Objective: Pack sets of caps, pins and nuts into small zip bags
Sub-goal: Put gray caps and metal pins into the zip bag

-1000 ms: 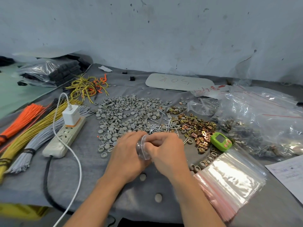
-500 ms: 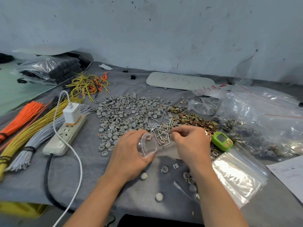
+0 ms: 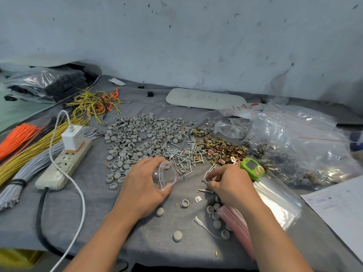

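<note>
— Room to move?
— Bare grey cloth (image 3: 157,242) between the wrists, loose caps (image 3: 184,203) scattered; its front edge lies under the forearms.
— Hands?
— Left hand (image 3: 141,185) curls round the small zip bag (image 3: 166,176), mouth open; right hand (image 3: 231,185) pinches a cap (image 3: 207,181) beside the pins (image 3: 182,156).

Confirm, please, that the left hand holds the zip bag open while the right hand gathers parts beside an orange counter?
No: the head view shows a green counter, not orange. Otherwise right: left hand holds the zip bag, right hand gathers parts.
</note>
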